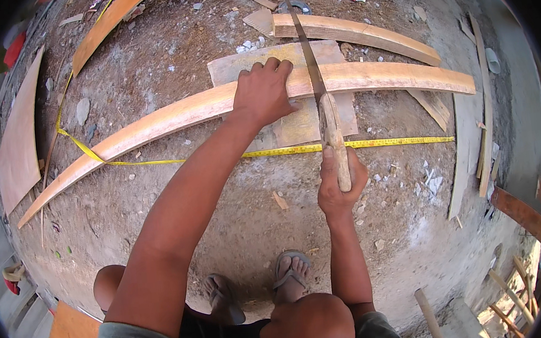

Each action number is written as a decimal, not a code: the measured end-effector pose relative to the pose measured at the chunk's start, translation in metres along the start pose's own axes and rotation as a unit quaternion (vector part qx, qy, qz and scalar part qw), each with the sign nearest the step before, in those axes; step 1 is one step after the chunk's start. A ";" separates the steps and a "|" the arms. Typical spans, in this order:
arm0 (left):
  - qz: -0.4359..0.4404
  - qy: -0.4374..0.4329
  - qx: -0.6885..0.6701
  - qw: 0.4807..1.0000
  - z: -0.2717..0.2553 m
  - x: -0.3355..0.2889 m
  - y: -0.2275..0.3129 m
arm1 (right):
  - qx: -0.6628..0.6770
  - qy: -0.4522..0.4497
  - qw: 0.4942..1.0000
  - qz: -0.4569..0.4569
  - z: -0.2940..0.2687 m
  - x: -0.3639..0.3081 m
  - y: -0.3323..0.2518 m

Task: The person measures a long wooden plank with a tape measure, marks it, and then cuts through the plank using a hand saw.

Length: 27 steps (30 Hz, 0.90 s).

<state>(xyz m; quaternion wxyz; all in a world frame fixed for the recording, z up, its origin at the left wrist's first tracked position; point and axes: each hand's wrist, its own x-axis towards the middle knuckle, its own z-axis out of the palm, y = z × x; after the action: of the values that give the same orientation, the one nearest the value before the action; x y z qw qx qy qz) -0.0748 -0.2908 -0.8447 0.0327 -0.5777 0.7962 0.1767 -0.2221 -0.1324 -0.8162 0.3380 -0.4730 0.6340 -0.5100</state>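
Note:
A long pale wooden beam [171, 116] lies across the ground in front of me. My left hand [263, 93] is closed over its top, fingers wrapped round the far edge. To the right of that hand, a handsaw [307, 45] crosses the beam with its blade pointing away from me. Its worn wooden handle is gripped in my right hand [342, 185]. Beneath the beam lies a stained flat board [299, 125]. A yellow tape measure [402, 141] stretches along the near side of the beam, passing beyond the saw handle.
A shorter wooden beam [361, 31] lies beyond the long one. Plywood pieces [23, 134] rest at the left, and thin planks [463, 154] at the right. Several sticks [512, 296] are at the lower right. Stones and wood scraps litter the dirt around my sandalled feet [289, 272].

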 end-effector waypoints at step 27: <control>0.020 0.013 0.014 1.000 0.005 0.003 -0.005 | -0.130 -0.025 0.991 0.006 -0.058 -0.089 -0.013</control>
<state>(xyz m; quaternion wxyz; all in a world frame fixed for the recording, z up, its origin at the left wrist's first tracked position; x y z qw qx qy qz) -0.0721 -0.2937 -0.8511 0.0268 -0.5634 0.8105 0.1581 -0.2429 -0.0294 -0.7936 0.2926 -0.5211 0.6893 -0.4096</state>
